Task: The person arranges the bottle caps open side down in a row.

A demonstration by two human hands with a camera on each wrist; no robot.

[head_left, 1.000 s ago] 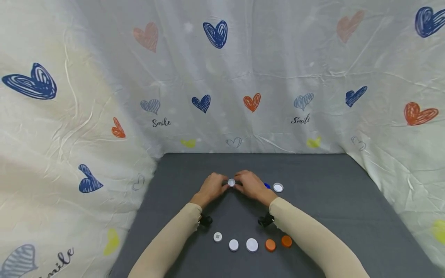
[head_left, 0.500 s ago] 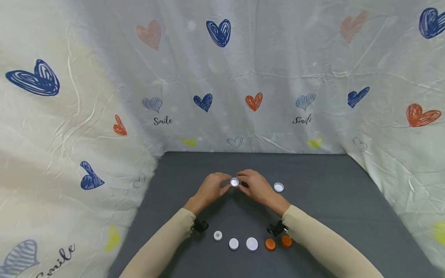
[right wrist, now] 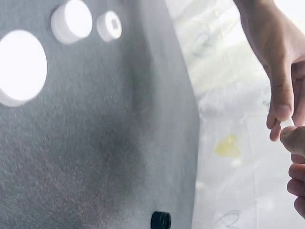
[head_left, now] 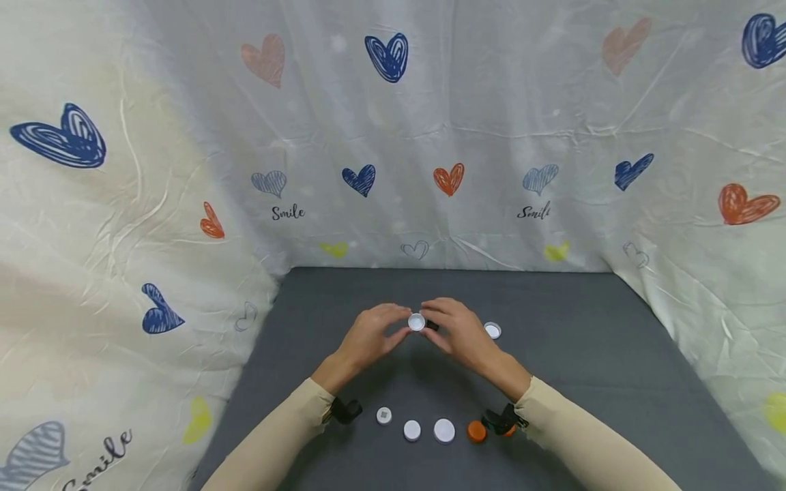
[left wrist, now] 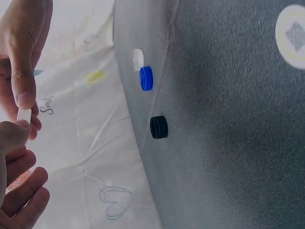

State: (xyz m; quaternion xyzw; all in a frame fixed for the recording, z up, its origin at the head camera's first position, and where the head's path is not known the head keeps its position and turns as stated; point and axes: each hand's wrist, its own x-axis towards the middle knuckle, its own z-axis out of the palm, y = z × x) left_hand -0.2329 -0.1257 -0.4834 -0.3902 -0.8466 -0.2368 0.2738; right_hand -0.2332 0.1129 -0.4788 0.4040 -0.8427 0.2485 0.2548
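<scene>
Thumb and fingers of both hands pinch a small white bottle cap (head_left: pixel 416 322) from opposite sides, its hollow face toward the head camera. My left hand (head_left: pixel 367 334) is at its left edge, my right hand (head_left: pixel 462 333) at its right. Ridges show along the side of the white bottle cap (left wrist: pixel 24 115) in the left wrist view, which has it raised above the table. Beyond the hands, a black cap (left wrist: pixel 159 127), a blue cap (left wrist: pixel 146 78) and another white cap (left wrist: pixel 138 59) lie on the table. The right hand hides the blue one from the head view.
Nearer the body, a row on the grey table (head_left: pixel 589 341) holds a white cap with a square mark (head_left: pixel 383 416), two plain white caps (head_left: pixel 445 431), and two orange caps (head_left: pixel 476 432), one partly covered by the right wrist camera. A heart-print curtain (head_left: pixel 393 136) surrounds the table.
Both hands have shifted slightly right with the white bottle cap, and the forearms have spread outward. The black cap has come into view by the right fingers; the blue cap is now hidden in the head view.
</scene>
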